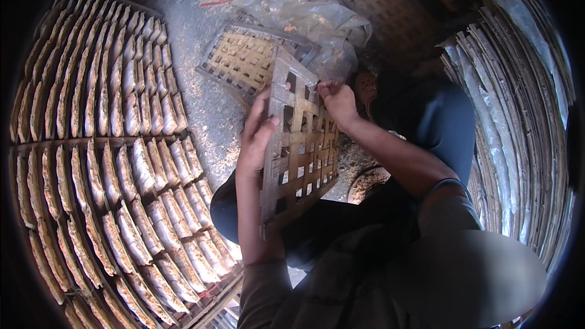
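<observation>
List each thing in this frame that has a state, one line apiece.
woven bamboo lattice tray: held upright and tilted, empty
left hand: gripping the tray's left edge
right hand: pinching its top edge
second lattice tray: flat on ground, empty
large rack: filled with rows of pale slices

Just one view here: a head-worn fisheye looking steeply down at the person's lap, really close in, edges bending and going dark toward the rim.
</observation>
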Motion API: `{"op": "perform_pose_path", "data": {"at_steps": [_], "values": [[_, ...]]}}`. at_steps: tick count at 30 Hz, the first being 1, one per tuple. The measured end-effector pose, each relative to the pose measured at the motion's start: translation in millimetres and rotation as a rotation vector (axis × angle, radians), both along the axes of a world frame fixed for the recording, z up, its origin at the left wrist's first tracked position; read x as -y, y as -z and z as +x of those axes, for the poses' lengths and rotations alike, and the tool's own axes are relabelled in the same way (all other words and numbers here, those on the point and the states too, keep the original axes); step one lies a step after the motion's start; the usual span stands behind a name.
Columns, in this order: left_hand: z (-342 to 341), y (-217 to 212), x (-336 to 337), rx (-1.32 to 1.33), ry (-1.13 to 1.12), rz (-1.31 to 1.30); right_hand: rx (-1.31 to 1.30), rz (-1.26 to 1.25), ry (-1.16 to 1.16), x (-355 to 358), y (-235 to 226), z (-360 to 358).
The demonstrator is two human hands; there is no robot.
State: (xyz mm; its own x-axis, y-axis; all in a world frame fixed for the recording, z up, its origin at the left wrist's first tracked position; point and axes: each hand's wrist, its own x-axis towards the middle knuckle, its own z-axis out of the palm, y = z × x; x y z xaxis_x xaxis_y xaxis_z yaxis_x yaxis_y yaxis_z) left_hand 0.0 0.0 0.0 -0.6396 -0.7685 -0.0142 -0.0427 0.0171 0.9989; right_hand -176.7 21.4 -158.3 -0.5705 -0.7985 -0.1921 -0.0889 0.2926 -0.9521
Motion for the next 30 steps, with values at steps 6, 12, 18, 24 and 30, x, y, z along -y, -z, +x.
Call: {"op": "perform_pose_path", "data": {"at_steps": [6,12,18,24,30], "values": [[2.5,-3.9,-3.0,0.012,-0.017,-0.011,0.110,-0.094,0.004,-14.6,-13.6,16.6],[1.2,-5.9,-4.6,0.020,-0.003,-0.003,0.103,-0.226,0.054,-15.7,-7.0,19.3],[-0.7,-4.1,-3.8,-0.014,-0.003,-0.014,-0.005,-0.367,0.093,-14.8,-2.6,20.7],[-0.2,-8.1,-6.0,-0.029,-0.018,-0.014,-0.043,-0.409,-0.012,-17.3,-14.8,18.0],[-0.6,-3.2,-2.0,-0.015,-0.034,-0.040,0.010,-0.519,-0.109,-11.0,-6.6,10.8]]}}
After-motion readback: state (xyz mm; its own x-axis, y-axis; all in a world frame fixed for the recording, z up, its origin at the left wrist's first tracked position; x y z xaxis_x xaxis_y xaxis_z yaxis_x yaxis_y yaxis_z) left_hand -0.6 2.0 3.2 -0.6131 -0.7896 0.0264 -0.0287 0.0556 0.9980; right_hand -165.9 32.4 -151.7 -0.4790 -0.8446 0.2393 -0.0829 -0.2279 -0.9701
